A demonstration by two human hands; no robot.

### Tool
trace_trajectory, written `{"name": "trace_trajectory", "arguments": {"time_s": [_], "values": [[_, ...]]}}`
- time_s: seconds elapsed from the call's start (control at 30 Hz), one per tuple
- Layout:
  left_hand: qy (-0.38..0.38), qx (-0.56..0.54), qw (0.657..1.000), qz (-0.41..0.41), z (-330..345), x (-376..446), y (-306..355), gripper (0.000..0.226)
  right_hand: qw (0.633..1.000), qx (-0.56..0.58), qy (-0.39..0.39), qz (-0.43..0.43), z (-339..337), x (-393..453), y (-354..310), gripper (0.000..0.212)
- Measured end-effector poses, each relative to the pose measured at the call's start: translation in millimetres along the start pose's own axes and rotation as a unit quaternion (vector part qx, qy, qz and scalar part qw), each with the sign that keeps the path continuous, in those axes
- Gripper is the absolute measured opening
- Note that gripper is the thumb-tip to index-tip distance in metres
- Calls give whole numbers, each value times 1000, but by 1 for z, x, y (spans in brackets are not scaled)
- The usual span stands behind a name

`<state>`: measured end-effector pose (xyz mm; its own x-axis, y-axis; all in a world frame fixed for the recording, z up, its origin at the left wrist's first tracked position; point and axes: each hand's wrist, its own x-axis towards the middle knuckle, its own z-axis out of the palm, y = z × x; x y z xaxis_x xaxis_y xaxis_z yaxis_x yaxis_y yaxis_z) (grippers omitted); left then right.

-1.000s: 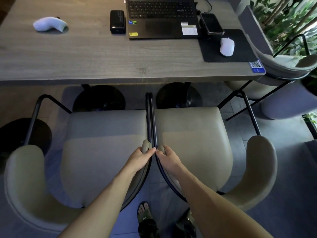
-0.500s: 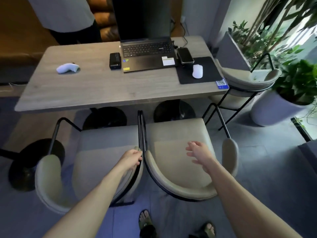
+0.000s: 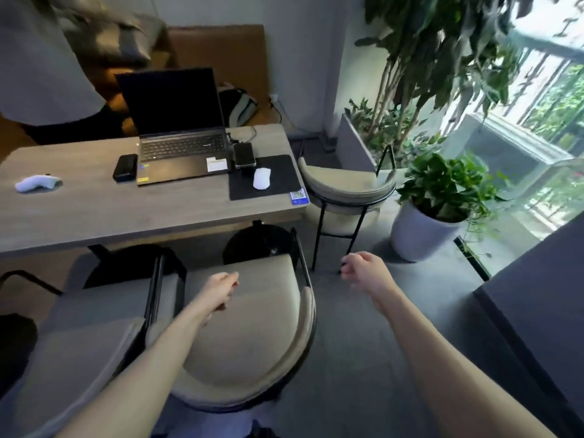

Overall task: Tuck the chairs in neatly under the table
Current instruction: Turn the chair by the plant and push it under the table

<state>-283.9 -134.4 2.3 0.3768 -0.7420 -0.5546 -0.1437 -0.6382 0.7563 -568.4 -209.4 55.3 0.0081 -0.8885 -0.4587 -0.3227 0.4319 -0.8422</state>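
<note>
Two beige chairs with black metal frames stand side by side at the near edge of the wooden table [image 3: 126, 216]. The left chair [image 3: 88, 317] and the right chair [image 3: 252, 336] have their front edges near the table edge. A third beige chair [image 3: 344, 188] stands at the table's right end, seat partly under it. My left hand [image 3: 219, 290] hovers loosely curled over the right chair's seat, holding nothing. My right hand [image 3: 366, 273] is in the air to the right of that chair, fingers loosely curled, empty.
On the table lie a laptop [image 3: 180, 137], a phone [image 3: 244, 154], a white mouse [image 3: 262, 178] on a black pad, a black box [image 3: 125, 167] and a white controller [image 3: 36, 183]. A white potted plant [image 3: 426, 222] stands right. Another person [image 3: 47, 74] stands behind the table.
Both hands let go of the chairs' inner armrests and lifted away to the right. My view rose and swung right, showing the third chair and the plants.
</note>
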Motion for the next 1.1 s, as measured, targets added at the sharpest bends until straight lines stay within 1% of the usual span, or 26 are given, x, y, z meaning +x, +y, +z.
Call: {"name": "trace_trajectory", "arguments": {"time_s": [0.1,0.3,0.47,0.67,0.83,0.97,1.1], "values": [[-8,4,1000,19,37,5,39,28,1000,18,2,6,-33,18,-1,18],[-17,-11,1000,10,99,49,87,29,999,42,-2,34,-86,74,6,15],[-45,-45,998,-19,156,122,126,26,996,53,48,59,-132,165,-8,13],[-60,-91,993,-49,208,211,196,25,990,58,53,117,-158,282,-47,14],[-31,-108,989,-93,231,263,240,19,985,73,33,151,-166,354,-69,15],[12,-142,982,-125,247,302,266,16,982,59,27,176,-179,408,-80,27],[52,-151,975,-153,265,341,288,15,975,46,27,216,-195,472,-93,26]]}}
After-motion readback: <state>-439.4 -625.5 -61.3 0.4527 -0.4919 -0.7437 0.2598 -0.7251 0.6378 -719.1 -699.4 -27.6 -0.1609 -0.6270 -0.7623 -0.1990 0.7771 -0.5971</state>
